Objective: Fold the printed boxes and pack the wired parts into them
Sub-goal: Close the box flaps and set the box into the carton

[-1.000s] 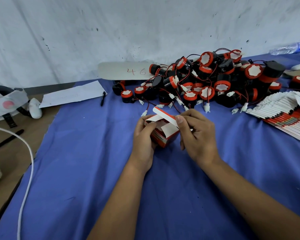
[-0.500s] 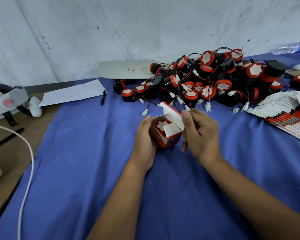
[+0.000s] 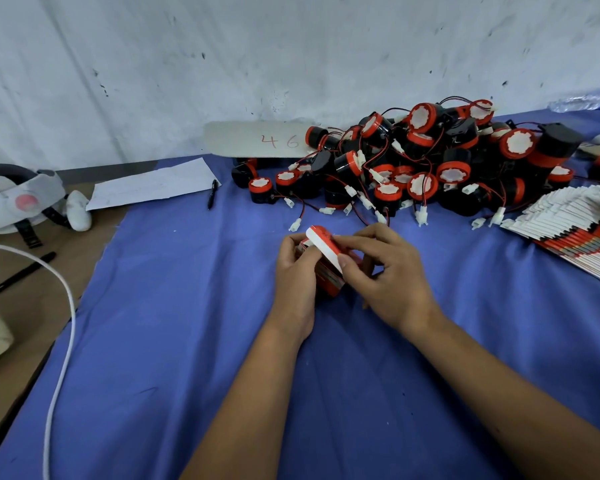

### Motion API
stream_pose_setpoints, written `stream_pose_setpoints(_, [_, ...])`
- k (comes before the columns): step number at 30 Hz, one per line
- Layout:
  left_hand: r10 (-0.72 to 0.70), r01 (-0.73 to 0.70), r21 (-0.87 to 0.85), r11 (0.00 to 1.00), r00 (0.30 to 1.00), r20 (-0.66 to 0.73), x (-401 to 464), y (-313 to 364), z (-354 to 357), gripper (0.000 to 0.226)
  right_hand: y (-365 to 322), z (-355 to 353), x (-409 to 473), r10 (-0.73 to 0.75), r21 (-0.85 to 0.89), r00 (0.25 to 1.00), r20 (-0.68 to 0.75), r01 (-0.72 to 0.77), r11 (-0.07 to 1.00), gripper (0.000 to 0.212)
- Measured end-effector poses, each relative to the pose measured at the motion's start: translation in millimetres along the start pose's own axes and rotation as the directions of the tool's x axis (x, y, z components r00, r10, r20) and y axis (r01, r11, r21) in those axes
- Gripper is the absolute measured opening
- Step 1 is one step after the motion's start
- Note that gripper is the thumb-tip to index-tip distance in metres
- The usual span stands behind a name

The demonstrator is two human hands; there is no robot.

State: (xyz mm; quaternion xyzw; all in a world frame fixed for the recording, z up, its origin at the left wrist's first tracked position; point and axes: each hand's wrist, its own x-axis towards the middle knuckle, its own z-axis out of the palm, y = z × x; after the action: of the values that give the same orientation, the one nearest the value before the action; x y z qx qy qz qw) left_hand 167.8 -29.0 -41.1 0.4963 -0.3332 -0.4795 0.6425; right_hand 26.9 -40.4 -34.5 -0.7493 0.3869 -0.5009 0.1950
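Most of the worktop (image 3: 84,258) is lying under a blue cloth (image 3: 187,341) that is reaching from the near edge back to a scuffed white wall (image 3: 222,64). Against that wall, at the far right, a big heap of wired parts (image 3: 430,161), black drums with red caps and white plugs on thin leads, is spilling forward onto the cloth. Just right of the heap, a fanned stack of flat printed boxes (image 3: 575,233) is leaning along the right edge. A pale board (image 3: 257,140) marked 46 is lying behind the heap, and a white sheet of paper (image 3: 153,183) is resting at the cloth's far left corner with a black pen (image 3: 212,194) just beside it. A white cable (image 3: 63,341) is curving over the bare wood on the left, near a white headset (image 3: 14,202).

At the middle of the cloth, near the front of the heap, a small red printed box (image 3: 329,275) is sitting between both hands. The left hand (image 3: 297,271) is gripping its left side, fingers curled around it. The right hand (image 3: 385,275) is pinching the white lid flap (image 3: 323,245), thumb on its near end and fingers over its top, holding it tilted above the box.
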Motion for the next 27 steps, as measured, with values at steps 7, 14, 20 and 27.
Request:
stream_pose_setpoints(7, [-0.032, 0.033, -0.075, 0.997, 0.999, 0.015, 0.0, 0.5, -0.5, 0.022, 5.4, -0.6, 0.9, 0.018, 0.062, 0.996, 0.085, -0.024, 0.998, 0.028])
stream_pose_setpoints(14, [-0.018, 0.021, -0.071, 0.997, 0.999, 0.044, 0.0, 0.1, -1.9, 0.019, 9.5, 1.8, 0.8, 0.025, 0.103, 0.999, 0.031, -0.028, 0.994, 0.024])
stream_pose_setpoints(20, [0.025, -0.022, -0.042, 0.999, 0.998, 0.063, -2.4, -1.2, -1.3, 0.028, 10.2, 2.0, -1.6, 0.031, 0.114, 0.999, -0.007, -0.03, 0.993, 0.022])
stream_pose_setpoints(27, [0.026, -0.02, -0.06, 0.998, 0.995, 0.101, -1.2, -3.8, -0.4, 0.028, 7.4, 3.3, -2.8, 0.046, 0.156, 0.999, -0.006, -0.044, 0.987, 0.02])
